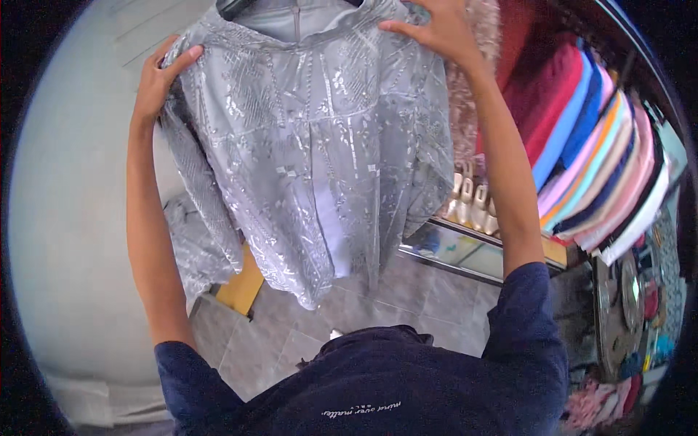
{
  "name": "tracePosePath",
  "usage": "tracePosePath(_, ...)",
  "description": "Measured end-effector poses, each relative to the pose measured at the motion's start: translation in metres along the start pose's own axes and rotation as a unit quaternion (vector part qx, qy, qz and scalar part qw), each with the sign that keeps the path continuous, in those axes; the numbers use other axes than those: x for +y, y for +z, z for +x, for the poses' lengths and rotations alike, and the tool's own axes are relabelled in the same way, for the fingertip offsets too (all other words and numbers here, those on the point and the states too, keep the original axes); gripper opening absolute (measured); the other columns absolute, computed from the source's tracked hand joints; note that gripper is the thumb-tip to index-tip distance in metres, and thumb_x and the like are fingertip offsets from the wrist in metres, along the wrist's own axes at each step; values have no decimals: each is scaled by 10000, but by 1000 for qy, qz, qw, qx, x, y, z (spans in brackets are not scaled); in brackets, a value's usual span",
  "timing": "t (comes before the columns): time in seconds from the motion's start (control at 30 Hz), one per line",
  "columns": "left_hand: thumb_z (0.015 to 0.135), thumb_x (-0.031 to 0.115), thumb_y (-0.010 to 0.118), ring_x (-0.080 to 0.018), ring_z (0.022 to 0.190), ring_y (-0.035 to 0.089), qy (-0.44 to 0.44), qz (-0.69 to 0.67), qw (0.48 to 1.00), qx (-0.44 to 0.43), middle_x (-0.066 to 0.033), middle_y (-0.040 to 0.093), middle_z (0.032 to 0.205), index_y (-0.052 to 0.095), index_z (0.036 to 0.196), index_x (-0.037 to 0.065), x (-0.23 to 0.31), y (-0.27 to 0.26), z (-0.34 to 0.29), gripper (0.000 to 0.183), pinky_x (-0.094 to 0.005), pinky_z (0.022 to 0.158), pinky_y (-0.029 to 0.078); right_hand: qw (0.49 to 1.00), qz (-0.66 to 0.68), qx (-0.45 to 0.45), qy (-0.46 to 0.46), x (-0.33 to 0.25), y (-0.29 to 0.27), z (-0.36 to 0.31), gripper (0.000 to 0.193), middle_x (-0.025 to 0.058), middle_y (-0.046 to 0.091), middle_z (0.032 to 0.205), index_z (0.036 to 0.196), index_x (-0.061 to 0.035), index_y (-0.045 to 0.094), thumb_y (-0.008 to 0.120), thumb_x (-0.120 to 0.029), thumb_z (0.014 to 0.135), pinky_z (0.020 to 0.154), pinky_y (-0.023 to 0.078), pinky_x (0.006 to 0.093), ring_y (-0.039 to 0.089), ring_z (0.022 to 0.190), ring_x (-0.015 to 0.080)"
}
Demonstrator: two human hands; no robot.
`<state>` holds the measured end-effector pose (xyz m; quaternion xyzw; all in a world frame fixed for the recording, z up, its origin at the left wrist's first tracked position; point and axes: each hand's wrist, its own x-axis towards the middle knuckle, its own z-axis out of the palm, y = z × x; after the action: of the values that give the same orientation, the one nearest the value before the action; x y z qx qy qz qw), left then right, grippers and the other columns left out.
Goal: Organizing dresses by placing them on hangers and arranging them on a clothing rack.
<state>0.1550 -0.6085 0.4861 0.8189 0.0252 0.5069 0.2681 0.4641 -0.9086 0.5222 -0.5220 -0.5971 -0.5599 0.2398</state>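
A silver-grey blouse [291,109] with shiny embroidery and sheer panels hangs upright in front of me, held up by its shoulders. My left hand [161,76] grips the left shoulder, thumb on the front and the other fingers partly hidden behind the cloth. At the other shoulder my right hand [442,33] is closed on the fabric, its thumb stretched across the front. Inside the neckline, part of a dark hanger [236,7] shows at the top edge. The front panels part below the chest, and a pale lining [329,225] shows between them.
More silver-grey embroidered cloth [196,243] lies at lower left, by a yellow board [242,287]. At right, folded fabrics in many colours [582,152] hang in a row. Gold shoes [472,207] stand on a glass-fronted ledge [458,247]. Grey tiles [291,349] cover the floor.
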Motion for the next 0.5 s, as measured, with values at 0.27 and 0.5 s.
tracePosePath(0.27,820,386,738,-114,812,562,27,6,1000,-2,-14,638,873,663,961,11,31,50,26,407,-247,783,428,989,-113,15,94,22,-20,-24,531,105,561,1179,1081,-126,691,786,-481,697,1102,207,608,475,1203,307)
tracePosePath(0.5,781,452,756,-146,843,611,10,-24,999,-22,-53,679,926,682,1027,-4,66,145,126,523,-270,811,458,967,-216,1,137,138,-34,-4,428,78,550,1106,982,-102,700,832,-320,638,1113,205,592,477,1150,276)
